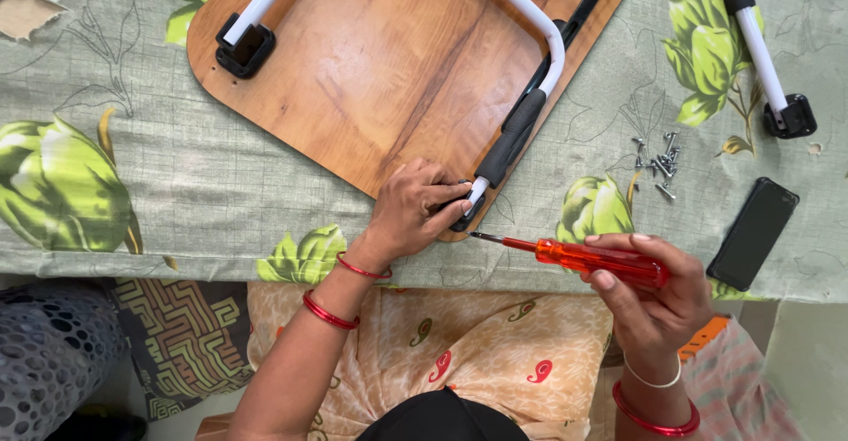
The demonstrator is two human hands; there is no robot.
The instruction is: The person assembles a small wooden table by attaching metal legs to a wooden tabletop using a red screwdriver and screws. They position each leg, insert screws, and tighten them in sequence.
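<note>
1. The black bracket (461, 207) at the near corner of the upturned wooden tray (371, 79) looks small and stiff – best pinched at its edges.
2. The left hand (413, 211) is curled closed over it, where the white tube leg (539, 35) ends.
3. The right hand (658, 295) is wrapped around a red screwdriver (583, 256) – tip just beside the bracket.
4. Loose screws (661, 160), a dark phone (753, 232) and a second leg (767, 61) lie apart on the floral cloth (177, 185).

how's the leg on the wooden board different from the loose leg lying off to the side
The leg on the board lies on the wooden board, its corner bracket under the left hand; the loose leg lies on the flowered cloth, untouched. The first shows as a wide U, the second only a short stretch. Both are white tubes with black grips and brackets.
</note>
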